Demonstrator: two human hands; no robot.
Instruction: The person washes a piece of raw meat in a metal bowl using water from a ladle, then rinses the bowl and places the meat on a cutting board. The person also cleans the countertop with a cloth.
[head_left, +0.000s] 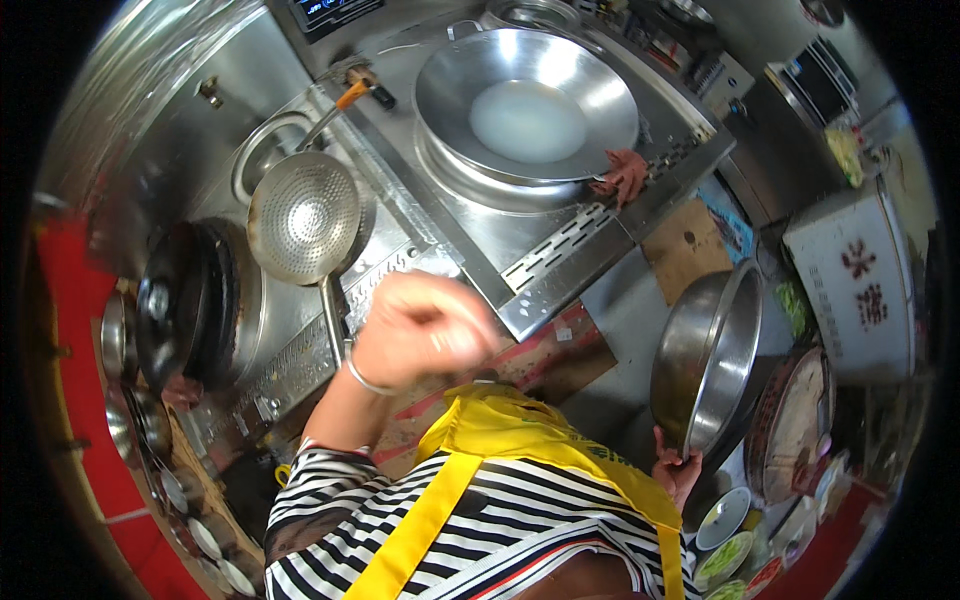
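A large steel basin (686, 360), tilted on its side, is gripped at its lower rim by my right hand (677, 466). My left hand (424, 330) is blurred and raised before my chest, near the stove's front edge, its fingers curled; whether they close on anything is hard to tell. Just left of it runs the metal handle of a perforated strainer ladle (304, 217), which lies over the left burner area. On the right part of the stove stands a wide steel wok (442, 97) with cloudy liquid in it. A reddish cloth (624, 175) hangs at the wok's near rim.
A dark wok (172, 307) stands at the far left. An orange-handled tool (352, 94) lies behind the strainer. To the right are a white box (851, 285) with writing, a round chopping board (791, 427) and bowls of cut vegetables (724, 559). Cardboard (686, 251) covers part of the floor.
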